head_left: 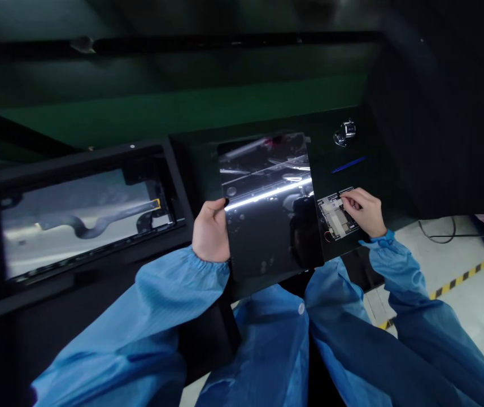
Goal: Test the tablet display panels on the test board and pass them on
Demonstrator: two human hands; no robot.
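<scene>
A large glossy black screen panel point(271, 226) lies in front of me, reflecting a bright strip of light. My left hand point(211, 232) grips its left edge, with the thumb at the rim and the other fingers mostly hidden. Right of the panel is a small circuit board point(335, 219) with a pale strip across it and a thin reddish wire at its lower left. My right hand point(364, 210) is over the board's upper right part, thumb and fingertips pinched together. Whatever is between those fingertips is too small to make out.
To the left stands a black frame point(178, 192) around a pale screen part with a dark flex cable point(93, 229). Behind the board lie a blue pen-like tool point(349, 164) and a shiny metal and clear object point(345, 133). Yellow-black tape point(470, 275) marks the floor at right.
</scene>
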